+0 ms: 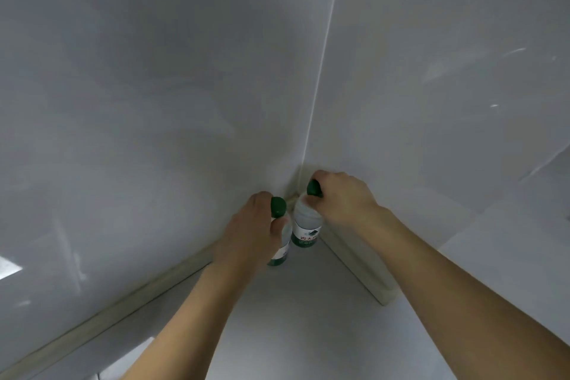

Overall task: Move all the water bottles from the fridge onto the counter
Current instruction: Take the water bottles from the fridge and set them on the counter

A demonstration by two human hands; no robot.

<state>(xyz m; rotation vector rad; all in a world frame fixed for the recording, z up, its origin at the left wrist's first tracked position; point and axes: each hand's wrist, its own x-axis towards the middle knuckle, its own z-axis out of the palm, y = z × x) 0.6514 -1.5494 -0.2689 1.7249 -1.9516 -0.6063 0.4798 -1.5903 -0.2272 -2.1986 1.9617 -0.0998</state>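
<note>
Two clear water bottles with green caps and white-and-green labels stand upright in the far corner of a pale grey counter (296, 318). My left hand (249, 231) is wrapped around the neck of the left bottle (279, 210), hiding most of its body. My right hand (342, 197) grips the neck of the right bottle (305, 225), whose label faces me. The two bottles stand side by side, almost touching. The fridge is out of view.
Glossy grey wall tiles (154, 102) meet at a corner right behind the bottles. A beige upstand (123, 308) runs along the left wall, and a thicker beige one (364, 268) along the right, ending near the middle right.
</note>
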